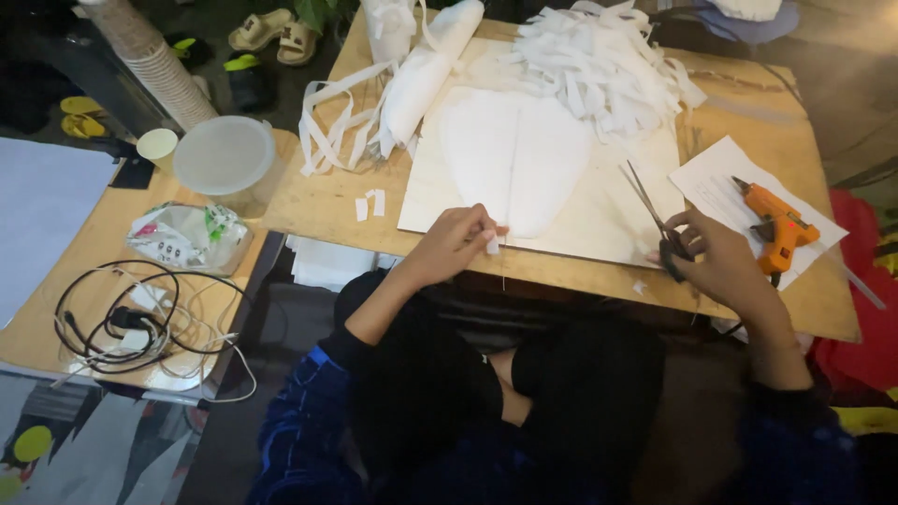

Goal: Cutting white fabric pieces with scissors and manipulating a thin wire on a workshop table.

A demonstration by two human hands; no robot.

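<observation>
My left hand pinches a small white paper strip at the near edge of a pale board. A white leaf-shaped paper form lies on that board, its upper part covered by a heap of cut white strips. My right hand grips black-handled scissors, their blades apart and pointing up-left over the board. Both hands rest at the front edge of the wooden table.
An orange glue gun lies on a white sheet at right. A white paper roll and loose strips sit at the back left. A lidded plastic tub, stacked paper cups, a crumpled bag and tangled cables are at left.
</observation>
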